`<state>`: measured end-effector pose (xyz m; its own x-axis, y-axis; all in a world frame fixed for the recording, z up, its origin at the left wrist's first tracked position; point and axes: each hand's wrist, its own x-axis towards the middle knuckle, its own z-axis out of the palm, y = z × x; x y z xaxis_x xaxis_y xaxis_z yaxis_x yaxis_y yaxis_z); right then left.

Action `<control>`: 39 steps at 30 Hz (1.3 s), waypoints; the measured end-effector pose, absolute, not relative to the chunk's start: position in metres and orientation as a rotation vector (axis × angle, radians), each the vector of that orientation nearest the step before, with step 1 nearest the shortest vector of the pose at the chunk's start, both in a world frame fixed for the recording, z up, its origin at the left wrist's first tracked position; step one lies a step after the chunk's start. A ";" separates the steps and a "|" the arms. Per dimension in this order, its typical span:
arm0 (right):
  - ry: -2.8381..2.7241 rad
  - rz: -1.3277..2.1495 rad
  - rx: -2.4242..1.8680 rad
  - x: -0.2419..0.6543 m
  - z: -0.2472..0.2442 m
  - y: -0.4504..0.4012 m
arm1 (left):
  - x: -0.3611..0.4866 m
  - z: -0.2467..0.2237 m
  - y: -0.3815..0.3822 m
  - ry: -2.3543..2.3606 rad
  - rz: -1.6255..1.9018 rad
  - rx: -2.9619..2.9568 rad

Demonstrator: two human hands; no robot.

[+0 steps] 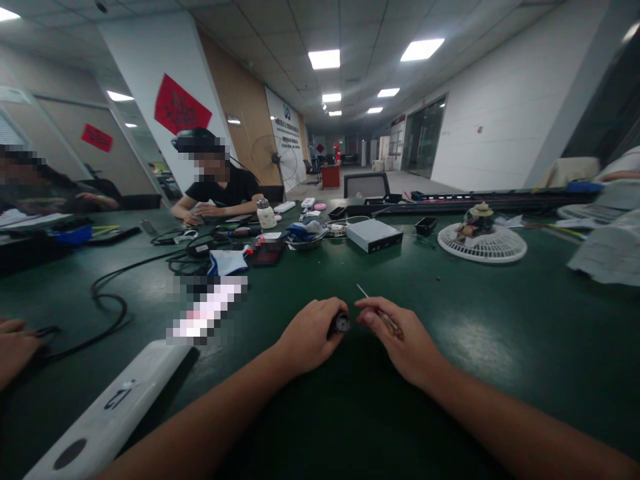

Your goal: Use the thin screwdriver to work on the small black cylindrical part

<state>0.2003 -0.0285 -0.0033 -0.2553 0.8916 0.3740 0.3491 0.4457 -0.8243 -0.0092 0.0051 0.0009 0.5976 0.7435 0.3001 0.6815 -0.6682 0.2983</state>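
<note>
Black cylindrical part (341, 323) is poking out of the left hand (310, 339), which is closing around it, while the right hand (400, 337) is pinching a slim amber-handled screwdriver (389, 322) just beside it, its tip pointing toward 11 o'clock. Across the green surface (480, 340), a pale metal box (374, 235) is sitting at 12 o'clock and a round white fan guard (481, 243) at 1 o'clock.

Bowl (305, 245), box (373, 235) and fan grille (482, 248) stood left to right on the workbench (480, 313), beyond the left hand (307, 337) and right hand (395, 330).
</note>
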 end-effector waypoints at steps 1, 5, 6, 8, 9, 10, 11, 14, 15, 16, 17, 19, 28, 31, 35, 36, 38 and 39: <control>-1.810 0.752 -1.020 0.201 -0.002 -0.030 | -0.010 0.000 0.007 1.243 0.645 2.642; -1.874 0.649 -0.897 0.202 0.003 -0.036 | -0.014 -0.001 0.013 1.308 0.709 2.617; -1.891 0.641 -0.876 0.202 0.004 -0.038 | -0.015 -0.002 0.013 1.310 0.712 2.622; -1.916 0.633 -0.840 0.201 0.006 -0.040 | -0.015 -0.002 0.014 1.322 0.723 2.632; -1.929 0.631 -0.830 0.200 0.007 -0.041 | -0.015 -0.002 0.014 1.328 0.730 2.637; -1.942 0.628 -0.825 0.200 0.007 -0.042 | -0.014 -0.002 0.014 1.332 0.736 2.644; -1.953 0.623 -0.823 0.199 0.007 -0.042 | -0.014 -0.002 0.014 1.332 0.740 2.655; -1.981 0.618 -0.825 0.198 0.006 -0.042 | -0.014 -0.002 0.013 1.307 0.726 2.712; -1.988 0.617 -0.826 0.197 0.006 -0.042 | -0.014 -0.002 0.013 1.294 0.719 2.734; -1.993 0.619 -0.827 0.197 0.005 -0.042 | -0.014 -0.002 0.013 1.283 0.712 2.751; -2.001 0.623 -0.826 0.197 0.005 -0.042 | -0.014 -0.002 0.013 1.275 0.707 2.764; -2.009 0.626 -0.820 0.197 0.005 -0.042 | -0.015 -0.002 0.014 1.276 0.699 2.779; -1.989 0.667 -0.789 0.197 0.007 -0.044 | -0.014 -0.001 0.014 1.286 0.596 2.846; -2.017 0.697 -0.748 0.195 0.007 -0.044 | -0.014 -0.001 0.013 1.280 0.569 2.878; -2.061 0.695 -0.725 0.196 0.008 -0.045 | -0.013 -0.001 0.013 1.295 0.566 2.885; -2.056 0.678 -0.747 0.196 0.008 -0.044 | -0.013 -0.001 0.012 1.290 0.563 2.888; -2.027 0.633 -0.797 0.197 0.007 -0.044 | -0.012 -0.001 0.012 1.284 0.557 2.893; -2.010 0.617 -0.818 0.198 0.007 -0.043 | -0.012 0.000 0.012 1.280 0.552 2.896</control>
<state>0.1979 -0.0433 0.0071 -0.4184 0.7392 0.5278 0.3156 0.6632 -0.6786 -0.0124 0.0119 -0.0004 0.6241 0.7046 0.3377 0.7293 -0.6804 0.0717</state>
